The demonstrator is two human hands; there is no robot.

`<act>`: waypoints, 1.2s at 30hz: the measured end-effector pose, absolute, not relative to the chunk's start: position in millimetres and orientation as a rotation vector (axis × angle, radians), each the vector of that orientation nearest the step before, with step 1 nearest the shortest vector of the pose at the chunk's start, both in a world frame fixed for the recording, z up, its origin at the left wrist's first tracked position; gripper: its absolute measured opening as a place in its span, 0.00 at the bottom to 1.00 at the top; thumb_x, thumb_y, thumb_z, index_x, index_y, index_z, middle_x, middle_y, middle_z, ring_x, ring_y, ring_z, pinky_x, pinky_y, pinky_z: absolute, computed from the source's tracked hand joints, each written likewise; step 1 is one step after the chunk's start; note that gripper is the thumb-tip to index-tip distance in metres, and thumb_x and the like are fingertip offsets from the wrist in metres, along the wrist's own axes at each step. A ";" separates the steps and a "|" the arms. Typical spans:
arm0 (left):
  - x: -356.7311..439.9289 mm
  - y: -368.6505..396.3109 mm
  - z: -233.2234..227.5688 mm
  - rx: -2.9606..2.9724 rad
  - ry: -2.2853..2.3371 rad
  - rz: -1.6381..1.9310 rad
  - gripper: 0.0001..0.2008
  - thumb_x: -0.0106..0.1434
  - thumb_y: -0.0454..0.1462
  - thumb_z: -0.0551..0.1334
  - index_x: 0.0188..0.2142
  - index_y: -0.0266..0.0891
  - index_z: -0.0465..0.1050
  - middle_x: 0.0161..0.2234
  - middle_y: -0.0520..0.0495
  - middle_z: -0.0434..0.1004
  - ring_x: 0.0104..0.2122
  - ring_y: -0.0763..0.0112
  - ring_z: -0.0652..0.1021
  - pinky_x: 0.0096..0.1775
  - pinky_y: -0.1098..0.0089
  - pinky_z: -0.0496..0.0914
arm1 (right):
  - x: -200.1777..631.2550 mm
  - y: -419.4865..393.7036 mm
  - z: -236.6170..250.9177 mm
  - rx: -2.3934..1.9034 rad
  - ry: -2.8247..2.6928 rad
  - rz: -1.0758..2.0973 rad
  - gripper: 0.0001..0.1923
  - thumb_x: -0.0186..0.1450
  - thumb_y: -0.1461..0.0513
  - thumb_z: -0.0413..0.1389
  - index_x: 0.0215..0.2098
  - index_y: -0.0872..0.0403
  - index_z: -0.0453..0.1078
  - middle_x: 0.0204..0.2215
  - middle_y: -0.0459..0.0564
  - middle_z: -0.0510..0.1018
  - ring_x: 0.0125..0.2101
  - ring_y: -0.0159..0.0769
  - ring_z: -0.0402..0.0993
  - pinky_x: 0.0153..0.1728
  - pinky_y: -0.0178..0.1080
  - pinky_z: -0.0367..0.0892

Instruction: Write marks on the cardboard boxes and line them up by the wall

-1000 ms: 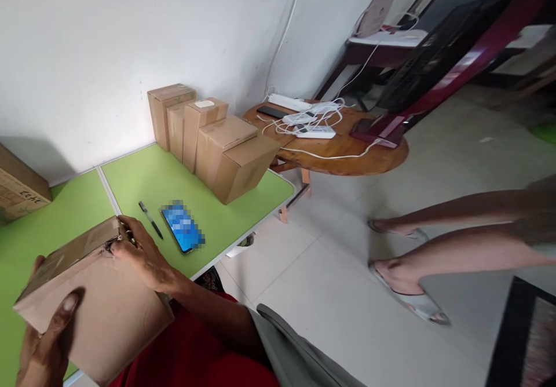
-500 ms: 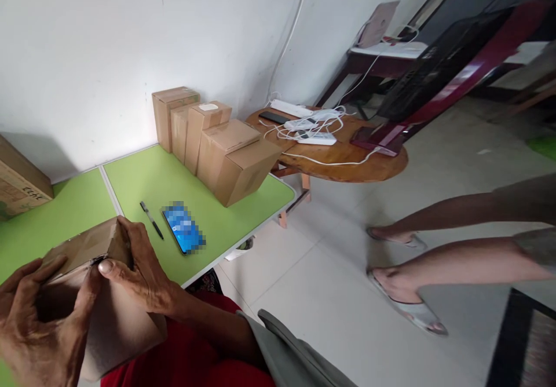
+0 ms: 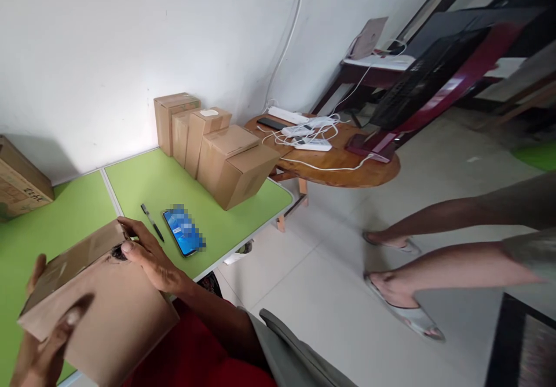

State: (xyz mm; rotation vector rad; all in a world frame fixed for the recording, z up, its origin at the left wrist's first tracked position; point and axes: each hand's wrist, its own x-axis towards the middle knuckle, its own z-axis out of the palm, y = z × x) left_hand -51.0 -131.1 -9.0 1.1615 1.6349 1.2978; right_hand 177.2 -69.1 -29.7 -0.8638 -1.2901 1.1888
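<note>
Between my two hands is a brown cardboard box [image 3: 117,311], tilted over the near edge of the green table [image 3: 143,178]. Brown tape runs along its upper face, and a dark torn spot [image 3: 118,252] shows at its right corner. My right hand [image 3: 150,256] grips that corner, thumb beside the torn spot and fingers over the far side. My left hand [image 3: 52,340] holds the left side, its thumb on the near face and its other fingers partly hidden behind the box. A pen [image 3: 152,222] and a lit phone [image 3: 183,230] lie on the table beyond my right hand.
Several cardboard boxes [image 3: 217,149] stand in a row at the table's far right. Another box [image 3: 24,181] is at the left by the wall. A round wooden table [image 3: 339,170] carries power strips [image 3: 310,132] and cables. A person's legs [image 3: 452,259] are at the right.
My left hand has moved from the torn corner down to the box's left side. The box has turned, showing more of its near face. My right hand stays at its corner.
</note>
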 end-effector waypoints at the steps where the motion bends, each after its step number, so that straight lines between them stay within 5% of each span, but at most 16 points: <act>1: -50.9 -131.0 -12.7 1.120 1.610 1.277 0.64 0.48 0.65 0.80 0.81 0.71 0.59 0.79 0.52 0.68 0.76 0.26 0.68 0.79 0.31 0.55 | 177.0 -65.0 -31.3 -0.817 -1.318 1.215 0.44 0.74 0.30 0.56 0.76 0.45 0.72 0.71 0.56 0.78 0.72 0.53 0.74 0.69 0.53 0.73; 4: -47.2 -127.2 -17.5 1.055 1.586 1.363 0.71 0.44 0.65 0.82 0.83 0.63 0.56 0.78 0.45 0.69 0.75 0.24 0.69 0.78 0.30 0.56 | 181.2 -46.7 -34.6 -1.005 -1.511 1.158 0.36 0.84 0.38 0.45 0.77 0.48 0.71 0.71 0.58 0.79 0.72 0.47 0.76 0.69 0.50 0.73; 6: -44.7 -124.9 -16.0 1.022 1.572 1.396 0.74 0.42 0.66 0.82 0.84 0.57 0.55 0.75 0.40 0.71 0.74 0.22 0.70 0.77 0.29 0.60 | 186.4 -32.1 -38.3 -1.400 -1.646 0.987 0.28 0.86 0.46 0.49 0.73 0.51 0.74 0.68 0.61 0.82 0.69 0.49 0.79 0.69 0.51 0.73; 9: -42.0 -126.3 -11.0 1.011 1.531 1.377 0.72 0.46 0.64 0.83 0.84 0.58 0.54 0.75 0.41 0.71 0.75 0.26 0.70 0.77 0.32 0.60 | 190.6 -14.0 -49.3 -1.812 -1.709 0.873 0.17 0.80 0.58 0.62 0.62 0.59 0.79 0.61 0.73 0.84 0.65 0.61 0.82 0.66 0.58 0.74; 13: -38.5 -132.2 -7.4 1.001 1.494 1.388 0.72 0.45 0.63 0.84 0.84 0.57 0.55 0.76 0.42 0.71 0.75 0.29 0.70 0.78 0.38 0.61 | 188.0 -3.3 -66.3 -1.949 -1.741 0.932 0.14 0.75 0.70 0.59 0.57 0.63 0.79 0.55 0.79 0.86 0.61 0.64 0.85 0.58 0.55 0.77; 16: -36.1 -135.0 -7.1 0.971 1.489 1.404 0.72 0.45 0.62 0.85 0.84 0.55 0.55 0.73 0.41 0.74 0.75 0.31 0.70 0.79 0.39 0.61 | 190.7 -1.2 -71.3 -1.913 -1.729 0.990 0.10 0.73 0.69 0.61 0.50 0.60 0.81 0.47 0.73 0.89 0.56 0.60 0.88 0.52 0.48 0.78; 20: -37.8 -134.5 -9.8 1.001 1.484 1.415 0.71 0.48 0.62 0.84 0.84 0.52 0.54 0.72 0.39 0.77 0.73 0.36 0.74 0.76 0.45 0.68 | 205.9 -4.8 -60.1 -1.698 -1.604 1.087 0.06 0.76 0.63 0.57 0.42 0.55 0.75 0.32 0.58 0.86 0.38 0.48 0.89 0.37 0.40 0.76; 24: -47.2 -129.3 -18.5 1.007 1.481 1.390 0.72 0.46 0.61 0.84 0.84 0.53 0.55 0.71 0.38 0.79 0.71 0.35 0.77 0.72 0.43 0.73 | 217.5 -23.2 -32.3 -1.288 -1.344 1.142 0.13 0.81 0.52 0.46 0.48 0.49 0.67 0.34 0.49 0.84 0.31 0.38 0.84 0.30 0.37 0.76; 29: -44.3 -130.9 -18.5 1.019 1.509 1.429 0.69 0.49 0.59 0.83 0.84 0.53 0.56 0.70 0.39 0.79 0.72 0.35 0.75 0.74 0.40 0.68 | 200.8 -60.5 -8.7 -0.594 -1.062 1.371 0.21 0.70 0.40 0.67 0.42 0.47 0.75 0.32 0.47 0.86 0.30 0.41 0.85 0.33 0.43 0.81; 36: -32.3 -139.1 -8.0 1.042 1.519 1.423 0.67 0.52 0.60 0.81 0.84 0.53 0.54 0.74 0.40 0.74 0.74 0.36 0.73 0.76 0.40 0.66 | 181.4 -81.2 -15.6 -0.653 -1.153 1.214 0.22 0.75 0.41 0.67 0.48 0.48 0.85 0.40 0.51 0.87 0.33 0.38 0.82 0.33 0.41 0.76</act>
